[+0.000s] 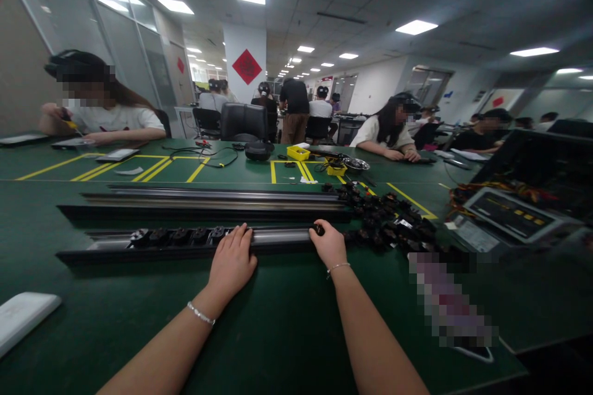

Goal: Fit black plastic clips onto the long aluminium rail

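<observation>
A long black metal rail [282, 239] with a silvery channel lies crosswise in front of me. Several round black socket-like modules [180, 236] sit in a row in its left half. My left hand [234, 256] rests over the middle of the rail, fingers stretched flat across it, beside the rightmost module. What lies under the palm is hidden. At the rail's right end, my right hand [330, 244] pinches a small black module [317, 229] between thumb and fingers. Just right of that hand spreads a heap of similar black modules [384, 216].
More black rails [208, 211] lie behind, parallel. Yellow trays [298, 153] and a cable [222, 160] are farther back on the green table [287, 321]. A power-supply-like box [509, 216] stands right, a white object [25, 318] left. Co-workers [389, 129] sit opposite.
</observation>
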The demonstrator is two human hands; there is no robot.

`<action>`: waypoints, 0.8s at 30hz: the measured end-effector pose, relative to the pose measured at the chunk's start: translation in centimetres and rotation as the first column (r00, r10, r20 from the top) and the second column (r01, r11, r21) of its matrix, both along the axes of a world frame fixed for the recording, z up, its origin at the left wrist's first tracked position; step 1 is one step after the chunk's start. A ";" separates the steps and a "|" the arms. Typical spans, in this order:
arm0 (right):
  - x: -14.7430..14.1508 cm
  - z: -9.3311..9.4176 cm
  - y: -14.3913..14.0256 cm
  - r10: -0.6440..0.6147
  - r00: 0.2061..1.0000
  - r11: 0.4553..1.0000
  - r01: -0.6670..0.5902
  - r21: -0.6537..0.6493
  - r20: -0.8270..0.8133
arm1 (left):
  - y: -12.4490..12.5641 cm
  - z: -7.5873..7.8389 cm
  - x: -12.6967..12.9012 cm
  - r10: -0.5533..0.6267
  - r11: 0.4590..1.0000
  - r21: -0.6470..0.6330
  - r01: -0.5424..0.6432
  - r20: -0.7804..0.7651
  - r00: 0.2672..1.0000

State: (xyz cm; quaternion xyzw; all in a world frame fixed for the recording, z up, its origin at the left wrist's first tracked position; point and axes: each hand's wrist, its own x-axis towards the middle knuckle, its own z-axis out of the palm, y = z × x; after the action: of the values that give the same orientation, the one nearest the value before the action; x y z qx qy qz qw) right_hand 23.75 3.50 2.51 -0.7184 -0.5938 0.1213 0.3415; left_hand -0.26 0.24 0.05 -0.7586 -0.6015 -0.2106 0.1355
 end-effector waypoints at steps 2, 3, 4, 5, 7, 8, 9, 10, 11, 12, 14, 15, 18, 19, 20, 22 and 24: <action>-0.2 -0.1 0.0 0.013 1.000 0.999 -0.013 0.048 0.003 | 0.0 0.0 0.0 -0.003 1.000 0.003 0.003 0.000 1.000; -0.3 -0.2 -0.1 0.022 1.000 0.997 -0.022 0.071 0.003 | 0.0 0.1 0.0 -0.002 1.000 0.001 0.002 0.004 1.000; -0.3 -0.2 -0.1 0.029 1.000 0.996 -0.029 0.087 0.001 | -0.1 0.1 0.0 -0.002 1.000 -0.001 0.002 0.007 1.000; -0.4 -0.2 -0.1 0.032 0.999 0.995 -0.032 0.094 -0.003 | -0.1 0.2 0.0 -0.001 1.000 -0.004 0.001 0.010 1.000; -0.5 -0.3 -0.2 0.012 1.000 0.997 -0.011 0.077 -0.016 | -0.1 0.2 0.1 0.003 1.000 -0.008 -0.003 0.009 1.000; -0.5 -0.3 -0.2 -0.005 1.000 0.998 0.006 0.057 -0.026 | -0.1 0.2 0.1 0.004 1.000 -0.008 -0.004 0.005 1.000; -0.5 -0.3 -0.2 -0.022 0.999 0.999 0.024 0.035 -0.036 | -0.1 0.2 0.1 0.006 1.000 -0.008 -0.006 0.001 1.000; -0.5 -0.3 -0.1 -0.037 0.998 0.999 0.038 0.015 -0.045 | -0.1 0.2 0.1 0.009 1.000 -0.008 -0.009 0.000 1.000; -0.5 -0.3 -0.1 -0.047 0.997 0.999 0.047 -0.001 -0.054 | -0.1 0.2 0.1 0.010 1.000 -0.010 -0.010 0.000 1.000; -0.4 -0.3 -0.1 -0.051 0.997 0.999 0.051 -0.008 -0.063 | -0.1 0.1 0.1 0.011 1.000 -0.011 -0.011 0.001 1.000; -0.4 -0.3 -0.1 -0.050 0.996 0.999 0.050 -0.004 -0.080 | -0.1 0.1 0.1 0.011 1.000 -0.012 -0.011 0.005 1.000; -0.3 -0.3 0.0 -0.048 0.995 0.999 0.048 0.000 -0.086 | 0.0 0.1 0.1 0.010 1.000 -0.011 -0.010 0.005 1.000; -0.2 -0.4 0.1 -0.048 0.994 0.999 0.049 0.007 -0.094 | -0.1 0.1 0.0 0.009 1.000 -0.006 -0.009 -0.001 1.000; -0.1 -0.4 0.1 -0.049 0.994 0.999 0.050 0.009 -0.094 | -0.1 0.1 0.1 0.010 1.000 -0.006 -0.010 -0.005 1.000; -0.1 -0.4 0.1 -0.049 0.994 0.999 0.050 0.010 -0.095 | -0.1 0.1 0.1 0.010 1.000 -0.006 -0.010 -0.009 1.000; 0.0 -0.4 0.2 -0.047 0.994 0.999 0.048 0.007 -0.095 | -0.1 0.2 0.1 0.008 1.000 -0.006 -0.008 -0.016 1.000; 0.2 -0.4 0.2 -0.048 0.995 0.999 0.049 0.004 -0.092 | -0.1 0.1 0.1 0.005 1.000 -0.007 -0.005 -0.022 1.000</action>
State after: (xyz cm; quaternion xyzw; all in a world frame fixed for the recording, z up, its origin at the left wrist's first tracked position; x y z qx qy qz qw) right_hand 23.91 3.68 2.07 -0.7252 -0.5603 0.1441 0.3733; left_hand -0.19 0.17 0.20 -0.7598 -0.6027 -0.1997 0.1401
